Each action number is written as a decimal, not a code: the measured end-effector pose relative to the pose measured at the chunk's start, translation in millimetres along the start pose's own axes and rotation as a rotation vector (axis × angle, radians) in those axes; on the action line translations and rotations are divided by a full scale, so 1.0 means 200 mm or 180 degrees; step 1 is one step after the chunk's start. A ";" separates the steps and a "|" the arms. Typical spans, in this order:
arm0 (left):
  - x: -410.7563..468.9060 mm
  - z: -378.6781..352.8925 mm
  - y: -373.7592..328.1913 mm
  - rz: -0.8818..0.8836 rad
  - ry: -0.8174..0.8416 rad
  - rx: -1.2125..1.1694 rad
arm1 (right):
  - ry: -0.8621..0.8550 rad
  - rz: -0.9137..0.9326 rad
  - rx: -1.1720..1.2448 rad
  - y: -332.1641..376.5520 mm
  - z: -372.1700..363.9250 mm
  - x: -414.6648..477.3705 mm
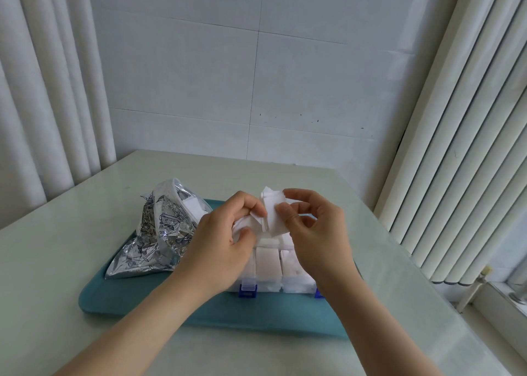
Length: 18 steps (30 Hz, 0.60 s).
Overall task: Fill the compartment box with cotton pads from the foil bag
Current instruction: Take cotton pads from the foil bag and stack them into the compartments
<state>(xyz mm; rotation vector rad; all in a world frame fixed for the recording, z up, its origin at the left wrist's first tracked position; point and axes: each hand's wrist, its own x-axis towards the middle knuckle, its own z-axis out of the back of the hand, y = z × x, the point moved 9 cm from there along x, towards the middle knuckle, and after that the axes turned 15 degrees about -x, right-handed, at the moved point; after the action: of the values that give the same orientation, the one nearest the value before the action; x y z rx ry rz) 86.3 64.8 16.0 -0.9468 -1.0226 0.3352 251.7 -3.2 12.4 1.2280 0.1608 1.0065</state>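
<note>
Both hands, left (228,230) and right (310,227), grip cotton pads (272,213) above the compartment box (273,264).

**Counter and Tray**

A pale, glossy counter (71,247) ran back to a tiled wall at its far edge. One teal tray (114,295) with rounded corners lay flat directly on it, long side running left to right, well clear of the far edge and nearer the right edge than the left.
</note>
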 end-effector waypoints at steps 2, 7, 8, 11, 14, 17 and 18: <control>0.00 0.00 -0.01 -0.0042 0.0002 0.0100 | 0.0088 -0.0038 0.0052 0.00 -0.02 0.00; 0.00 0.00 0.00 -0.0050 -0.0054 0.0110 | 0.0317 -0.0240 0.0379 0.01 -0.03 -0.02; 0.00 0.01 0.00 -0.0023 -0.0081 0.0085 | 0.0263 -0.0307 0.0412 -0.01 -0.02 -0.01; 0.01 0.03 0.05 0.0109 -0.0194 -0.0071 | 0.0187 -0.0595 0.0569 -0.06 0.02 0.00; 0.02 0.05 0.08 0.0204 -0.0280 -0.0219 | 0.0208 -0.0895 0.0834 -0.11 0.03 0.01; 0.03 0.06 0.11 0.0314 -0.0372 -0.0336 | 0.0354 -0.1085 0.1059 -0.12 0.05 0.03; 0.02 0.07 0.12 0.0359 -0.0405 -0.0389 | 0.0387 -0.1075 0.0982 -0.12 0.07 0.04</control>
<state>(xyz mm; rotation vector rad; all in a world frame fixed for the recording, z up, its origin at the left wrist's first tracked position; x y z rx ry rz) 81.5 88.2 2.9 -1.1071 -1.1177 0.4351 278.2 -7.4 1.7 1.3613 0.6170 0.7771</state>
